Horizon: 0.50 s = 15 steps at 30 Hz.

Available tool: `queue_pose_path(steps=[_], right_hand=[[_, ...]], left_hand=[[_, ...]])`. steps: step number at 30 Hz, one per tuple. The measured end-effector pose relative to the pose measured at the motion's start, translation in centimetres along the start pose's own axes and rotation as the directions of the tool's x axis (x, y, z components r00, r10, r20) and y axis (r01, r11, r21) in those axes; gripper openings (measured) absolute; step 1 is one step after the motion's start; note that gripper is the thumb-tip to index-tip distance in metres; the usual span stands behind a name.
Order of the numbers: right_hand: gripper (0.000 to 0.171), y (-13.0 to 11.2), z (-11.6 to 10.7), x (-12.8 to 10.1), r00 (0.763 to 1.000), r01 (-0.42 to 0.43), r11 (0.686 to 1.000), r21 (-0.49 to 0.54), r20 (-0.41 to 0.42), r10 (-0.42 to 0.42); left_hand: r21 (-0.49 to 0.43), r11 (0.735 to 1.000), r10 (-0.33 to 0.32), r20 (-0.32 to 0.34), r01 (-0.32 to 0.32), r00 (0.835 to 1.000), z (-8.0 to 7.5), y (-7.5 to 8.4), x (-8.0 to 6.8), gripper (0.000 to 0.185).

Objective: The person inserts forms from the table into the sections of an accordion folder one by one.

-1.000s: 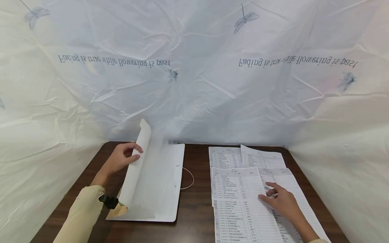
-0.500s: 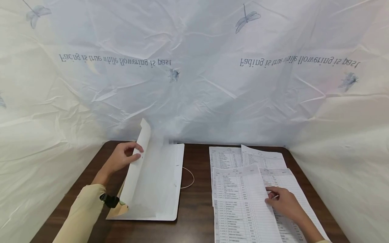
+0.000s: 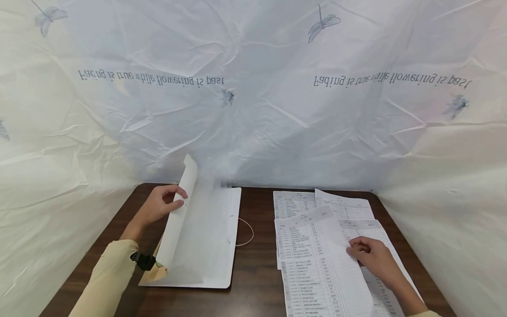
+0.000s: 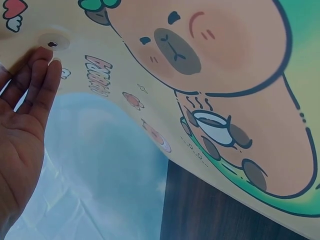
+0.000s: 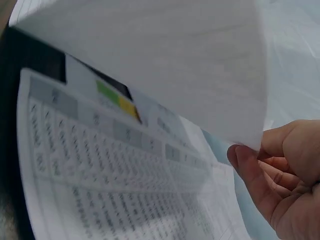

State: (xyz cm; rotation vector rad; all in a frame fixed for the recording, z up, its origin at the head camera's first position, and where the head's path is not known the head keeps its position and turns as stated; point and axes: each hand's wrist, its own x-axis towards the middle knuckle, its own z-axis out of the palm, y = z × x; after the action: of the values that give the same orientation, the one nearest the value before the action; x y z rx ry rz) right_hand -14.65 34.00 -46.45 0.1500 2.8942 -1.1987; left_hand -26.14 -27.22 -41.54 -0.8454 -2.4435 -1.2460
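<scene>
A white document folder [image 3: 206,246] lies on the dark wooden table [image 3: 257,281] at the left, its flap [image 3: 180,211] raised. My left hand [image 3: 160,204] holds that flap up by its edge. In the left wrist view the flap's outer side [image 4: 215,75] shows a cartoon animal print, and my left hand's fingertips [image 4: 42,62] touch it near a round fastener [image 4: 52,40]. At the right lie several printed table sheets [image 3: 301,207]. My right hand [image 3: 370,255] pinches the right edge of the top sheet [image 3: 332,264] and lifts it; the right wrist view shows that sheet [image 5: 165,65] curling above the others [image 5: 100,170].
A thin string loop [image 3: 246,232] hangs from the folder's right side onto the table. White plastic sheeting [image 3: 253,97] with dragonfly prints and grey lettering walls in the table at the back and both sides.
My right hand went from resting flat on the sheets to pinching the top sheet's edge and lifting it, so the sheet now curls up and leftward. The left hand and flap have stayed put.
</scene>
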Motion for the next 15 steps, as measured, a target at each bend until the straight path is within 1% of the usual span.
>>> queue_pose_path(steps=[5,9,15], right_hand=[[0.03,-1.1,-0.5,0.0,1.0,0.007,0.996,0.089,-0.004,-0.006],[0.033,-2.3,-1.0,0.0,1.0,0.021,0.989,0.147,-0.011,-0.02],[0.037,-4.2,-1.8,0.5,0.996,0.064,0.984,0.168,-0.065,-0.054]], left_hand=[[-0.017,1.0,-0.006,0.001,0.006,1.0,0.0,-0.3,0.1,0.014],[-0.016,1.0,-0.005,0.002,0.005,1.0,-0.1,-0.1,0.1,0.015],[-0.012,1.0,0.003,0.007,-0.003,1.0,-0.1,-0.2,0.0,0.017]])
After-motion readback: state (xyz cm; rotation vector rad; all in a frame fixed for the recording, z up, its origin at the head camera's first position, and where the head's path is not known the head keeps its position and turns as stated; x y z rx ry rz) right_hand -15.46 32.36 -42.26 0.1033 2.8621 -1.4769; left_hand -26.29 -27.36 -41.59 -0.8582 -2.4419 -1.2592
